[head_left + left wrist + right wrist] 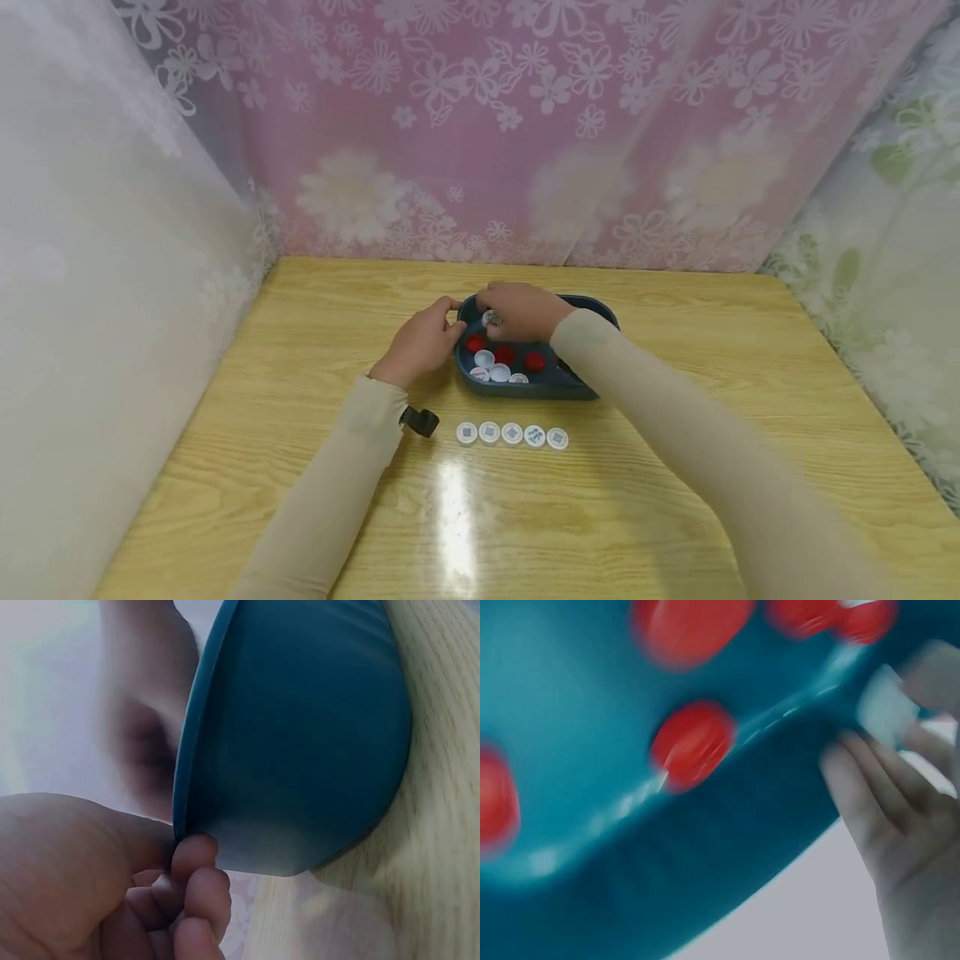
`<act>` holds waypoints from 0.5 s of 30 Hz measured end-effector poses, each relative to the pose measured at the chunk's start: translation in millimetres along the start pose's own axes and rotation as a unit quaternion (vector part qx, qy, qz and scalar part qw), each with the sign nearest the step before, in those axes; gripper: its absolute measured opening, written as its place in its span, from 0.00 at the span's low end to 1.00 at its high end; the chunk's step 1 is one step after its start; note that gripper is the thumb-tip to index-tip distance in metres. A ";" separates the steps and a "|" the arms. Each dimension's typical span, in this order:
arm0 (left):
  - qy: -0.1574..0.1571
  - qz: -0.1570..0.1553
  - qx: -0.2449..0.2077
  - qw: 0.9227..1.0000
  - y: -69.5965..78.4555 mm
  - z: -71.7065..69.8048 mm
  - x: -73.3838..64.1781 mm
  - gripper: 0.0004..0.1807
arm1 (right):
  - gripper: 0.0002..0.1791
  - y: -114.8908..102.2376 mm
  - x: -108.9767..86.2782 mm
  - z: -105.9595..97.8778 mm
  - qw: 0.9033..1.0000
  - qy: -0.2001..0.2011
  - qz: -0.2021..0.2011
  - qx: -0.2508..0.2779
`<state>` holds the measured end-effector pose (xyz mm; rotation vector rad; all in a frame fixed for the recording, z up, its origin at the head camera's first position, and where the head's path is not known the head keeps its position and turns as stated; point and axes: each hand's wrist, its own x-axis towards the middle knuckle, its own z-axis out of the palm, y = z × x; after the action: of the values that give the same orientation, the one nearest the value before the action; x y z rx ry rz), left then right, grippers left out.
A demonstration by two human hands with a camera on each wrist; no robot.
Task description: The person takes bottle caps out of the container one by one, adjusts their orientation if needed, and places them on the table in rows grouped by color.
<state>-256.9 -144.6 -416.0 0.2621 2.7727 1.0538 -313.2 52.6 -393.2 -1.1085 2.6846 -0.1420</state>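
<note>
My left hand [422,342] pinches the left rim of a dark blue plastic bin [536,392]; in the left wrist view the thumb and fingers [206,892] lie on either side of that rim. Over the bin's far left part, my right hand [521,310] holds a white bottle cap [491,318] between thumb and fingers. That cap is blurred in the right wrist view. Red caps [505,355] and several white caps [499,372] lie inside the bin. The right forearm hides part of the bin's right side.
A row of several white caps [512,433] with printed tops lies on the wooden table [300,433], in front of the bin. Floral curtains [450,167] hang behind the table and at both sides. A small black device [420,422] is strapped at the left wrist.
</note>
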 end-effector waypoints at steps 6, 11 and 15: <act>-0.003 0.008 -0.004 1.000 -0.2 2.4 -0.6 0.25 | 0.14 -60.4 -87.2 16.8 0.979 0.153 -0.119 0.067; 0.002 0.000 -0.009 1.000 -0.4 2.7 -0.1 0.25 | 0.14 -96.5 -137.1 57.7 0.970 0.156 -0.185 0.000; -0.001 -0.004 -0.010 1.000 0.3 3.4 0.6 0.26 | 0.10 -107.8 -149.1 82.5 0.974 0.122 -0.185 -0.036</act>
<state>-256.7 -142.1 -418.3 0.2497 2.7578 1.0784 -116.6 81.3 -427.6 -1.7097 2.6729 -0.2600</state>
